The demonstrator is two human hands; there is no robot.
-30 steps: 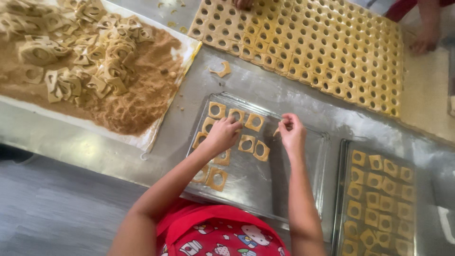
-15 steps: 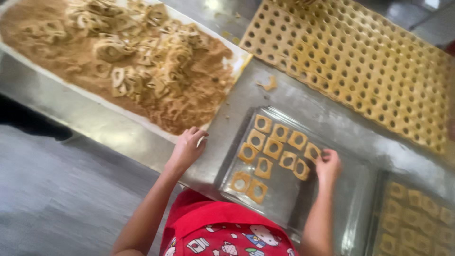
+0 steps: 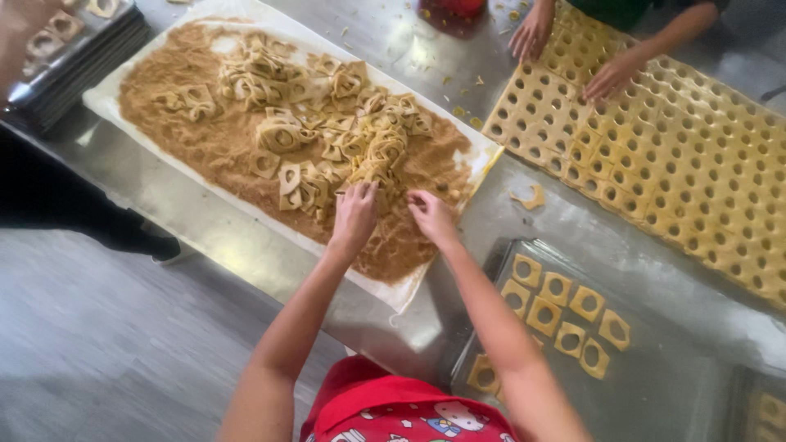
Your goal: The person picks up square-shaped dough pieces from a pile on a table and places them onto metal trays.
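My left hand [image 3: 354,214] and my right hand [image 3: 431,216] both reach into a heap of square dough pieces with round holes [image 3: 327,131], lying in brown sugary crumbs [image 3: 196,139] on a white sheet [image 3: 106,105]. The left hand's fingers pinch at dough pieces at the heap's near edge. The right hand rests fingers-down on the crumbs just beside it; whether it grips a piece is hidden. A metal baking tray [image 3: 655,393] to my right carries several coated dough squares [image 3: 565,315].
A large sheet of yellow dough with punched holes [image 3: 696,147] covers the steel table [image 3: 229,237] at the far right; another person's hands [image 3: 573,49] work on it. Stacked trays [image 3: 74,57] sit at top left. A dough scrap [image 3: 530,196] lies near the sheet.
Both hands left the baking tray and moved left and forward into the crumb-covered dough heap. The camera view shifted left.
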